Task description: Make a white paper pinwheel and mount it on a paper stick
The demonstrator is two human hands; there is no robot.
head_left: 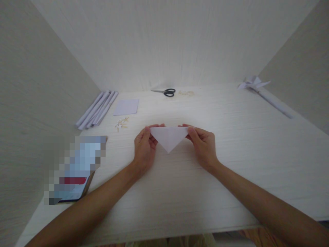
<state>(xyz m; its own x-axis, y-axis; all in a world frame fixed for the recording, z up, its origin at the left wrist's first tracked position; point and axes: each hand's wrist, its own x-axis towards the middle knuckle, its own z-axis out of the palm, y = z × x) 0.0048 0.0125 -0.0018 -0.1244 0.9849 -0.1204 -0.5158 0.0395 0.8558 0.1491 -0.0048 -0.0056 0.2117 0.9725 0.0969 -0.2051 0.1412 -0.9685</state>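
Observation:
A folded white paper triangle is stretched between my two hands above the middle of the table, its long edge away from me and its point toward me. My left hand pinches the left corner, thumb on top and fingers underneath. At the right corner, my right hand pinches the paper in the same way. A faint crease runs down the triangle's middle. The paper partly hides the fingers behind it.
Several rolled paper tubes, a white paper square, small yellowish sticks and a blurred-out phone lie on the left. Black-handled scissors rest by the back wall near scraps. A paper flower on a stem lies far right.

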